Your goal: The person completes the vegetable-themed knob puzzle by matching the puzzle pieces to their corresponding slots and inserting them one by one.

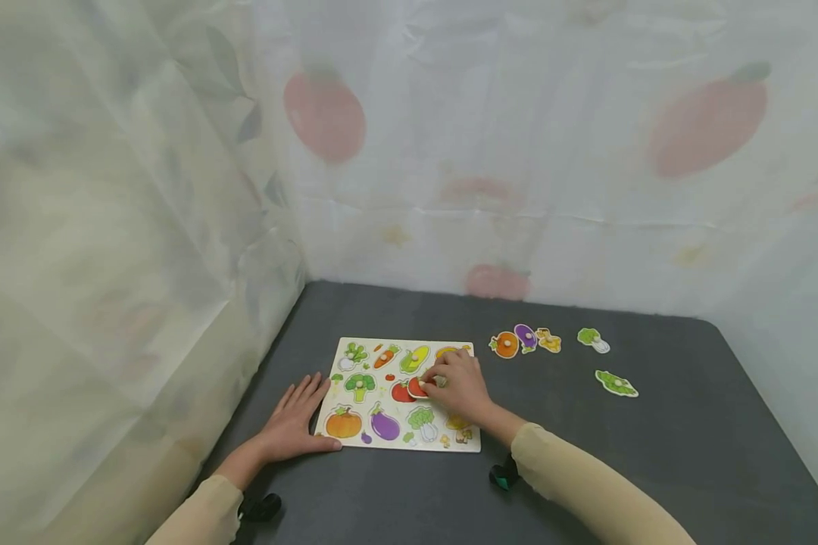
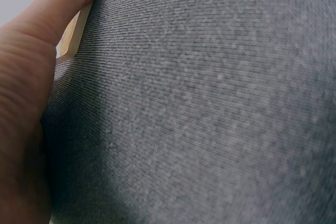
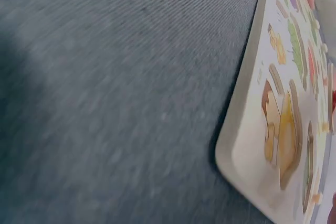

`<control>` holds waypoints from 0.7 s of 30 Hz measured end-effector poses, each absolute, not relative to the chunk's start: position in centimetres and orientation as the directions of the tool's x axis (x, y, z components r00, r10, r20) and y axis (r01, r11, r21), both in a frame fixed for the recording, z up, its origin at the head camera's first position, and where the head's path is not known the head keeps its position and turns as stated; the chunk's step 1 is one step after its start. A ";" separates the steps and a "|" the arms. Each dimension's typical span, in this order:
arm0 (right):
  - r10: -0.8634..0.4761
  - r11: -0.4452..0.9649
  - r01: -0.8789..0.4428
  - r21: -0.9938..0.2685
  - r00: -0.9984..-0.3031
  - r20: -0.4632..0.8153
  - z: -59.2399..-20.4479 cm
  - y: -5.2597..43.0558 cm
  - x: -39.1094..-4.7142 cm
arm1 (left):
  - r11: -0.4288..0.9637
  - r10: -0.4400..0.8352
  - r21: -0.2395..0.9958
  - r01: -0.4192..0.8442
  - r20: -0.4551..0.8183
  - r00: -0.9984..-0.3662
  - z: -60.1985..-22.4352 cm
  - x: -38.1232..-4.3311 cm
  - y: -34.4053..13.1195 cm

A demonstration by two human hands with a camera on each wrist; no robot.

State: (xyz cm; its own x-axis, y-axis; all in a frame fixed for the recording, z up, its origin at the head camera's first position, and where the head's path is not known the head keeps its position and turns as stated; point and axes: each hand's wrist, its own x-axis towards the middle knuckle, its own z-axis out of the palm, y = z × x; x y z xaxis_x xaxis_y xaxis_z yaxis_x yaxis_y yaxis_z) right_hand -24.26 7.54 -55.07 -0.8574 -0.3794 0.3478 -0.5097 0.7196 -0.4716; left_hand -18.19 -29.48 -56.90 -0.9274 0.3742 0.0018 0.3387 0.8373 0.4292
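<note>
A wooden vegetable puzzle board [image 1: 379,395] lies flat on the dark grey table. My left hand [image 1: 288,428] rests at its left edge with fingers spread, the thumb along the lower left corner; in the left wrist view the thumb lies over the board's edge [image 2: 80,35]. Between thumb and fingers, my right hand [image 1: 462,384] pinches a red tomato piece [image 1: 416,387] by its knob. It is held over the board, partly covering the printed tomato [image 1: 401,392]. In the right wrist view, the board's corner [image 3: 236,156] and cut-out recesses show, while the right hand is mostly out of frame.
Right of the board lie loose pieces: a pumpkin [image 1: 505,345], an eggplant [image 1: 526,337], a yellow-brown piece [image 1: 548,341], a bok choy [image 1: 594,340] and a pea pod [image 1: 616,384]. Printed white curtains [image 1: 409,250] hang behind and at the sides.
</note>
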 end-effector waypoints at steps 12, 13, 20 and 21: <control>-0.415 0.757 -0.507 -0.412 -0.860 0.296 -55.7 5.2 -24.8 | 0.839 0.373 0.430 0.333 -0.008 -0.928 -56.8 -18.2 -29.5; -0.416 0.757 -0.507 -0.412 -0.860 0.295 -55.8 5.1 -24.8 | 0.840 0.372 0.428 0.333 -0.010 -0.928 -56.7 -18.2 -29.4; -0.425 0.750 -0.528 -0.399 -0.846 0.321 -55.8 4.4 -24.7 | 0.842 0.369 0.433 0.321 -0.028 -0.929 -56.8 -18.3 -29.4; -0.426 0.752 -0.531 -0.391 -0.844 0.326 -55.9 4.4 -24.7 | 0.841 0.370 0.435 0.323 -0.025 -0.929 -56.8 -18.3 -29.4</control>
State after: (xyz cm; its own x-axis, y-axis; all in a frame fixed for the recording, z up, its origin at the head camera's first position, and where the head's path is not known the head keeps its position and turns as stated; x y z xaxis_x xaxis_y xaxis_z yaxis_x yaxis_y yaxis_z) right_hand -24.67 4.35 -55.86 -0.8438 -0.4262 0.3260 -0.5309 0.7516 -0.3915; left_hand -18.33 -29.39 -56.83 -0.9288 0.3697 -0.0248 0.3230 0.8406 0.4347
